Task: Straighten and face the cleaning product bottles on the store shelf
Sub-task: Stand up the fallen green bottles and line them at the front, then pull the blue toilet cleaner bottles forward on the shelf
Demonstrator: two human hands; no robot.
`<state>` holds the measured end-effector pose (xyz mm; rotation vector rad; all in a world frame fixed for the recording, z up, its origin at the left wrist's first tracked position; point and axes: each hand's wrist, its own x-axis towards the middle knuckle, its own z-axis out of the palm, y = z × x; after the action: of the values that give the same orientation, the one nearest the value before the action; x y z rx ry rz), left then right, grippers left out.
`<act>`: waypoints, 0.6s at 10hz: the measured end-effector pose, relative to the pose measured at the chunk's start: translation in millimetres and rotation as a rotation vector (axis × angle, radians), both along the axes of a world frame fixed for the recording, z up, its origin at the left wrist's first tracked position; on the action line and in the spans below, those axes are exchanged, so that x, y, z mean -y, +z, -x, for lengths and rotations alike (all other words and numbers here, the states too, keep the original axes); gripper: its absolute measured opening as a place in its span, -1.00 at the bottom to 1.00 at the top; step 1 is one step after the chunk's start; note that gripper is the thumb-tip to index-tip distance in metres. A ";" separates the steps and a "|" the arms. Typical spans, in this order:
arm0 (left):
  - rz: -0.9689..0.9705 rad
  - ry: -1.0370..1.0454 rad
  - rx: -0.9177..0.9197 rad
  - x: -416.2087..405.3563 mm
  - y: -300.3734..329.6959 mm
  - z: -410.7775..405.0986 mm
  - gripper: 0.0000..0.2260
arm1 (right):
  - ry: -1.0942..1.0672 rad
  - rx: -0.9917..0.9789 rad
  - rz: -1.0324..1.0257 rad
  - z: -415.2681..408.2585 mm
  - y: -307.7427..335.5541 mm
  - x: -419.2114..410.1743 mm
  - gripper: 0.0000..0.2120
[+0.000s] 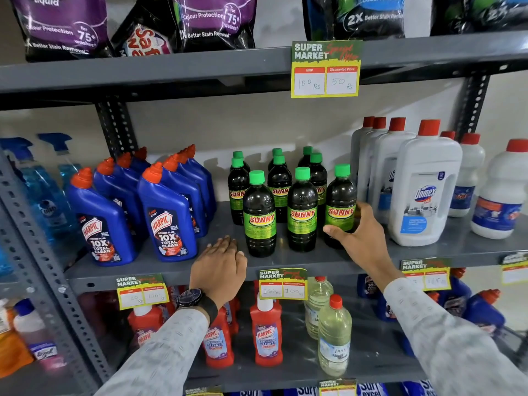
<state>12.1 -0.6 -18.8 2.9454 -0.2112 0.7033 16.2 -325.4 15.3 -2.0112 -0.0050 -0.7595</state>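
Several dark Sunny bottles with green caps stand in the middle of the grey shelf (285,264). Three form the front row, labels facing out: left (259,215), middle (302,210), right (340,201). My right hand (360,238) wraps the lower part of the right front Sunny bottle, thumb across its label. My left hand (220,267) rests palm down on the shelf edge, left of the front-left bottle, holding nothing. Blue Harpic bottles (168,218) stand in rows to the left. White Domex bottles (423,190) with red caps stand to the right.
Blue spray bottles (43,195) stand at far left behind a slotted upright (34,244). Purple and black detergent pouches (211,21) fill the shelf above. Red Harpic bottles (267,332) and pale liquid bottles (334,335) stand below. Price tags (324,70) hang off shelf edges.
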 end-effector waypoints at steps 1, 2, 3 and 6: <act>0.006 -0.005 0.011 -0.5 -0.3 -0.1 -0.33 | 0.012 0.017 0.012 3.1 2.0 -1.8 -0.20; 0.015 -0.007 0.010 -0.1 0.5 1.0 -0.34 | -0.010 0.075 0.023 8.5 2.9 -3.5 -0.23; 0.037 -0.011 0.013 1.0 4.2 5.8 -0.38 | -0.148 0.131 0.057 17.0 3.6 -6.4 -0.15; 0.472 -0.136 0.347 -31.0 28.9 65.0 -0.54 | -0.122 0.392 0.296 47.0 42.3 -77.7 -0.41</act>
<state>-52.9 30.4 10.1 2.3304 -0.2320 1.0710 -30.8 -247.7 57.6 -2.1182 -0.2373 -1.2838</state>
